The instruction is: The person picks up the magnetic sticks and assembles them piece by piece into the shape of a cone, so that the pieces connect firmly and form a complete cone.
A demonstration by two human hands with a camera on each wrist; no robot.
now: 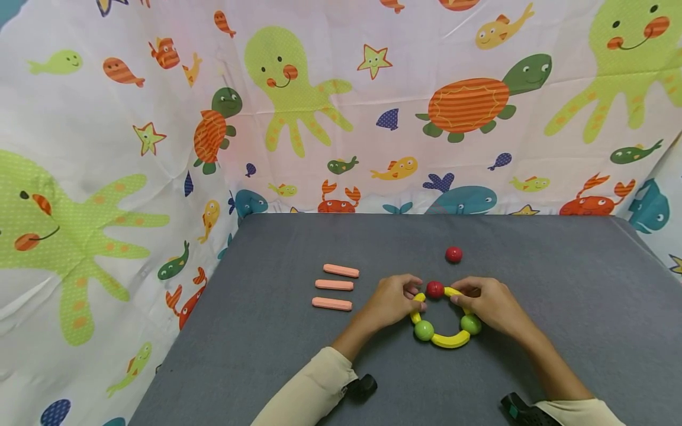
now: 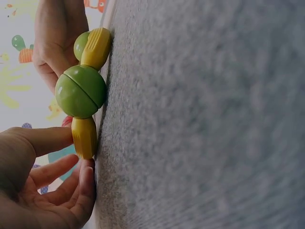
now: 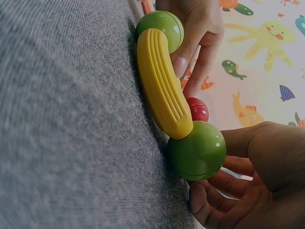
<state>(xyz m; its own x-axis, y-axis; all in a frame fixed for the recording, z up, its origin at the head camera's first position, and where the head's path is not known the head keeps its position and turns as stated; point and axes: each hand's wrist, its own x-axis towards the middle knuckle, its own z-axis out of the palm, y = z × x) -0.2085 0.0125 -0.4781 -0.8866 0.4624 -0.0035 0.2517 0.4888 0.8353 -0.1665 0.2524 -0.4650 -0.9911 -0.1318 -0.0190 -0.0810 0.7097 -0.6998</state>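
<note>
A ring of curved yellow pieces and balls lies on the grey table. Its front yellow piece [image 1: 450, 340] joins two green balls [image 1: 424, 330] [image 1: 471, 324]; a red ball [image 1: 435, 289] sits at the back. My left hand [image 1: 391, 302] pinches the left yellow piece [image 2: 85, 138] between thumb and fingers. The right yellow piece [image 1: 453, 291] is pinched by my right hand [image 1: 492, 305]. In the right wrist view the right hand [image 3: 267, 167] is behind a green ball [image 3: 197, 150], which hides its grip. Whether the red ball touches the left yellow piece, I cannot tell.
Behind the ring lies a loose red ball [image 1: 454, 254]. Three pink sticks [image 1: 334, 285] lie in a column left of my left hand. A curtain printed with sea animals [image 1: 394, 165] hangs at the table's back and left edges.
</note>
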